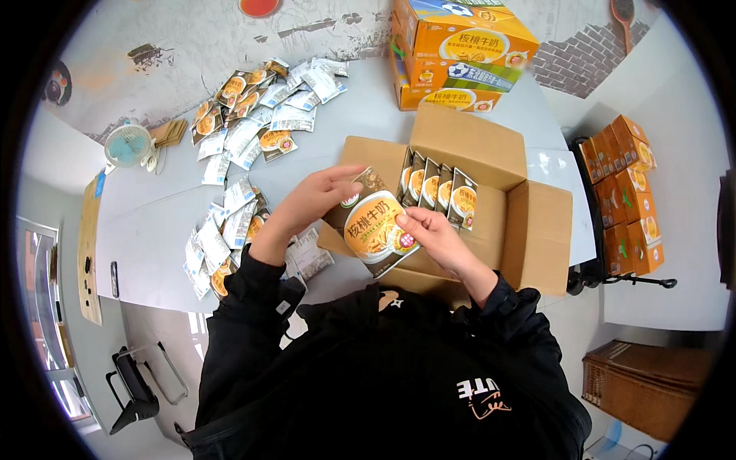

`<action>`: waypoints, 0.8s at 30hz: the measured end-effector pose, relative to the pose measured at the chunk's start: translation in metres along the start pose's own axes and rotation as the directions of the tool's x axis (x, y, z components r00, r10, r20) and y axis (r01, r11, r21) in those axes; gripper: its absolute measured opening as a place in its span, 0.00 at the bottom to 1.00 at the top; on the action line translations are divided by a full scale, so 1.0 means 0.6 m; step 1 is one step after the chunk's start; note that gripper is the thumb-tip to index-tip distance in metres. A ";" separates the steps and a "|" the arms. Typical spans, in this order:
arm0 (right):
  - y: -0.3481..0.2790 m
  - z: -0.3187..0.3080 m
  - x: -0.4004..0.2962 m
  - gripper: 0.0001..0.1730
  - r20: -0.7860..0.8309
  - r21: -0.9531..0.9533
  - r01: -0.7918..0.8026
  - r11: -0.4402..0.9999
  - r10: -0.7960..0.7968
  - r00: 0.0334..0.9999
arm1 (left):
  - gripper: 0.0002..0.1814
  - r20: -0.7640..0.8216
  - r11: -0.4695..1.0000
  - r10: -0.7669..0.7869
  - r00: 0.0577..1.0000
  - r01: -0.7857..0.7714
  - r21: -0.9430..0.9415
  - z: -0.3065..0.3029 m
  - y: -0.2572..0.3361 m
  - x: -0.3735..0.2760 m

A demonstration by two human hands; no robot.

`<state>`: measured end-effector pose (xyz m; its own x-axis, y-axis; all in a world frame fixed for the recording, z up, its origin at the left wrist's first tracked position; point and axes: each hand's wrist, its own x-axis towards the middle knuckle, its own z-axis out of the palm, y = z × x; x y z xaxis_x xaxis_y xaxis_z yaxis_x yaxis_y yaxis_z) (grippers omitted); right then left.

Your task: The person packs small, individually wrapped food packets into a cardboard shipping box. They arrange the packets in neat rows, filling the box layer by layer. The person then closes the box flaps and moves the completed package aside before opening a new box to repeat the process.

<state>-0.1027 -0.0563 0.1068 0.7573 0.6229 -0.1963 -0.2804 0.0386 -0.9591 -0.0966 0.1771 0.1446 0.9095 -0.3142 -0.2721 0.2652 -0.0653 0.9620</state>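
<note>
My right hand (440, 236) pinches the lower right side of a brown printed packet (371, 227), thumb on its front. At the packet's upper left edge is my left hand (316, 198), its thumb on the front and its fingers along the top. The packet is tilted above the left side of an open cardboard box (489, 213). Inside that box, several matching packets (434, 187) stand upright in a row along the left part. The box's flaps are folded outward, and my hands and the held packet cover part of its near left side.
Loose packets lie in a far pile (247, 121) and a nearer pile (230, 230) on the table (149, 230). Printed orange cartons (460, 57) are stacked behind the box. A small fan (127, 145) stands at left; more orange boxes (624, 198) sit on a cart at right.
</note>
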 end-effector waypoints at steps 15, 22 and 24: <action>0.009 -0.018 -0.003 0.20 -0.077 0.238 -0.058 0.969 0.078 0.994 | 0.19 -0.235 0.995 0.092 0.968 -0.100 -0.023 0.016 -0.013 0.023; 0.014 -0.012 0.001 0.22 -0.078 0.342 -0.039 0.939 0.070 0.995 | 0.15 -0.250 0.979 0.201 0.947 -0.203 0.018 0.068 -0.044 0.024; 0.009 -0.012 0.000 0.22 -0.066 0.364 -0.079 0.928 0.110 0.992 | 0.14 -0.267 0.966 0.256 0.929 -0.233 0.114 0.070 -0.044 0.027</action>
<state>-0.1001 -0.0620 0.1001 0.7591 0.5707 -0.3134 -0.5346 0.2716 -0.8003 -0.1027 0.1339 0.1157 0.9983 -0.0562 -0.0128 0.0072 -0.0978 0.9952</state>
